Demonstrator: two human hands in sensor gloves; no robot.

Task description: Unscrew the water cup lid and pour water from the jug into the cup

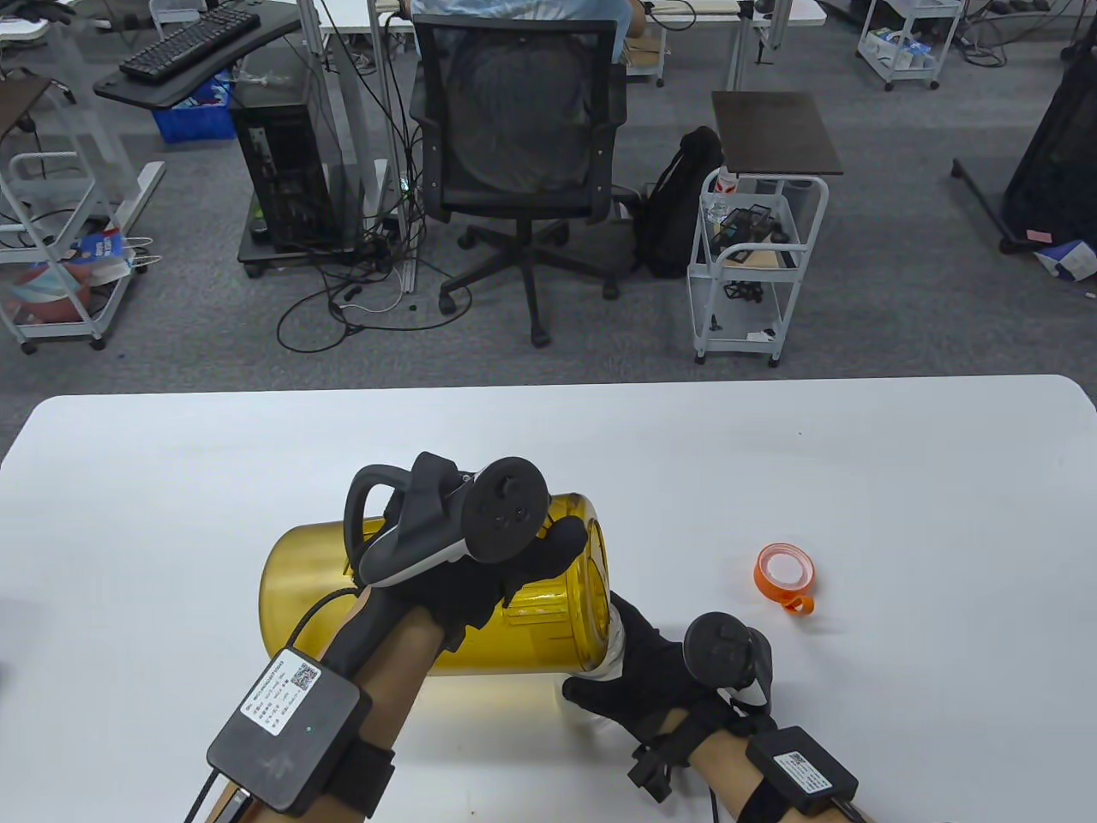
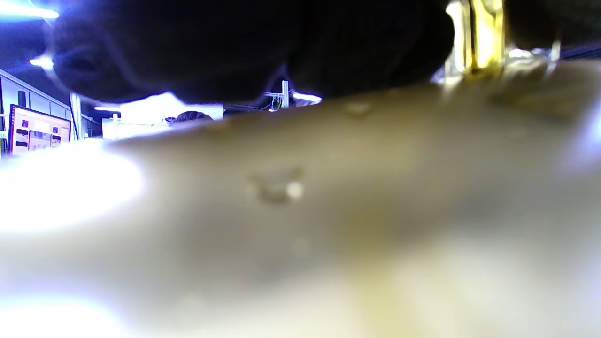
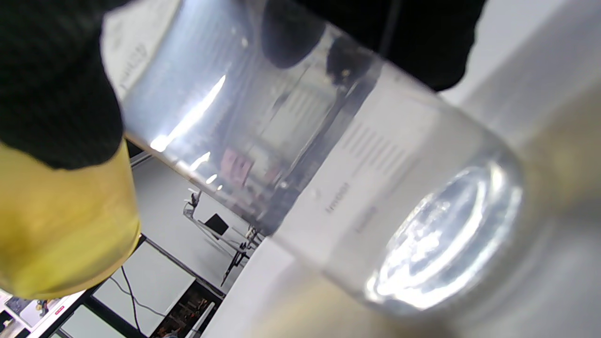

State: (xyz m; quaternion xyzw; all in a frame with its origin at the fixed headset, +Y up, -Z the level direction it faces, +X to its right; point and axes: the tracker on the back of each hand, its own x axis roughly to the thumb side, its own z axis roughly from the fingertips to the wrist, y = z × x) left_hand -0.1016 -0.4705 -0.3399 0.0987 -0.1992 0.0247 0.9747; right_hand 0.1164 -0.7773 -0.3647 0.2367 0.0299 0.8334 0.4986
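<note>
A yellow translucent jug [image 1: 428,591] lies tipped on its side above the table, mouth to the right. My left hand [image 1: 506,574] grips it from above, fingers wrapped over its body. The jug's rim meets the top of a clear cup [image 1: 613,656], which my right hand [image 1: 634,677] holds on the table. The right wrist view shows the cup [image 3: 328,188] close up with my gloved fingers [image 3: 291,33] round it and the yellow jug [image 3: 61,220] at its left. An orange lid [image 1: 786,576] lies on the table to the right, apart from both hands. The left wrist view is mostly blur.
The white table [image 1: 857,480] stretches to the far edge. Beyond it stand an office chair [image 1: 523,163] with a seated person, a white cart [image 1: 754,266] and a desk with a keyboard [image 1: 188,39].
</note>
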